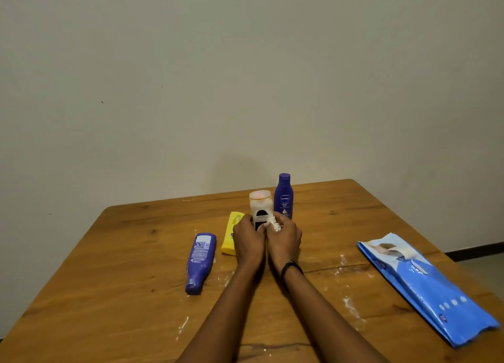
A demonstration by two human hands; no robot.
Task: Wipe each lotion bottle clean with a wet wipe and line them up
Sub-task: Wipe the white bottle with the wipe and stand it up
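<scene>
I see my left hand (248, 241) curled round the upright white bottle (261, 207) at mid-table, my right hand (285, 240) pinching a crumpled wipe (275, 226) against it. The standing blue bottle (283, 196) is just behind; the yellow bottle (231, 234) and the lying blue bottle (200, 261) rest to the left, and the wipes pack (425, 286) well right.

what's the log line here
left hand: grips white bottle | right hand: holds wet wipe | upright: nivea bottle | lying: blue bottle, yellow bottle
</scene>
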